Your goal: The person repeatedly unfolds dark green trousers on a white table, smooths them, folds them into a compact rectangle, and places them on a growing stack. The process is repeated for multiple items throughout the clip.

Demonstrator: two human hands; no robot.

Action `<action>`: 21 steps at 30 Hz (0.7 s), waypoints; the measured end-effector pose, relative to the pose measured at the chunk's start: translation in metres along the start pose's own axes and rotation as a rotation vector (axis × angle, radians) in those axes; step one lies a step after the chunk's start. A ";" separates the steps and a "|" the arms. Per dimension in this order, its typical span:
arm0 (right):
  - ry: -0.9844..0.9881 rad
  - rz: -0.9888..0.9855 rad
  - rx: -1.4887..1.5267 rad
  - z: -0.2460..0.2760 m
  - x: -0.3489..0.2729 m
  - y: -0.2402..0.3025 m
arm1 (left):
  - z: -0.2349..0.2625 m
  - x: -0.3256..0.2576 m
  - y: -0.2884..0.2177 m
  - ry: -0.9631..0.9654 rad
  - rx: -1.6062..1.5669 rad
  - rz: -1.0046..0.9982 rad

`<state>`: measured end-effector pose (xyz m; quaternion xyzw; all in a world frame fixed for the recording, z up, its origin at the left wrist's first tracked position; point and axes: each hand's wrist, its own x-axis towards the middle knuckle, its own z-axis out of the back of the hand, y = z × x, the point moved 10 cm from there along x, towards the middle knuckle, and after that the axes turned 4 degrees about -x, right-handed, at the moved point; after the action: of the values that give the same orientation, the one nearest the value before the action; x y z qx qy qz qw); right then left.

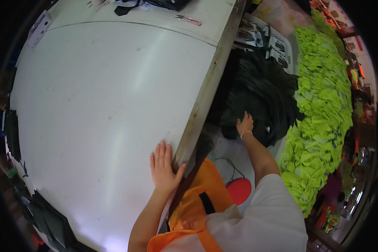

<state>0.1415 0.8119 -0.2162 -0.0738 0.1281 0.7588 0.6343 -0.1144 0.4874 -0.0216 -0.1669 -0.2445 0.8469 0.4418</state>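
My left hand (pixel 164 170) lies flat on the white tabletop (pixel 101 101), close to its right wooden edge, with the fingers stretched out and nothing in them. Out to the right, beyond that edge, my right hand (pixel 245 124) is at the lower left part of a heap of black cloth (pixel 260 92). Its fingers curl in against the black cloth; how much of it they hold is hidden. A light bracelet circles my right wrist.
A long pile of neon yellow-green garments (pixel 323 101) runs along the right. Pink-handled thread snips (pixel 189 19) lie at the table's far end. Folded black pieces (pixel 50 218) rest at its near left edge. A round red seat (pixel 239 190) stands below my right arm.
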 end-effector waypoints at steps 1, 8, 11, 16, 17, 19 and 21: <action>-0.063 0.034 -0.026 0.003 0.037 -0.003 | -0.004 0.026 -0.009 -0.056 0.014 0.029; -0.025 0.012 -0.427 -0.016 0.256 -0.062 | -0.048 0.120 -0.053 -0.041 0.233 0.100; 0.170 0.106 -0.243 -0.027 0.299 -0.090 | -0.048 0.121 -0.056 -0.017 0.271 0.120; -0.354 0.407 -0.074 0.156 0.311 -0.056 | -0.047 0.116 -0.057 -0.005 0.233 0.179; -0.461 0.454 -0.016 0.203 0.307 -0.056 | -0.045 0.116 -0.058 -0.008 0.221 0.176; -0.498 0.437 0.041 0.300 0.282 -0.027 | -0.039 0.115 -0.063 -0.035 0.193 0.166; -0.646 0.584 0.066 0.385 0.234 0.005 | -0.032 0.116 -0.070 -0.055 0.160 0.129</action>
<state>0.1131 1.1431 0.0881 0.2270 -0.0373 0.8859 0.4028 -0.1161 0.6267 -0.0165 -0.1232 -0.1770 0.8946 0.3913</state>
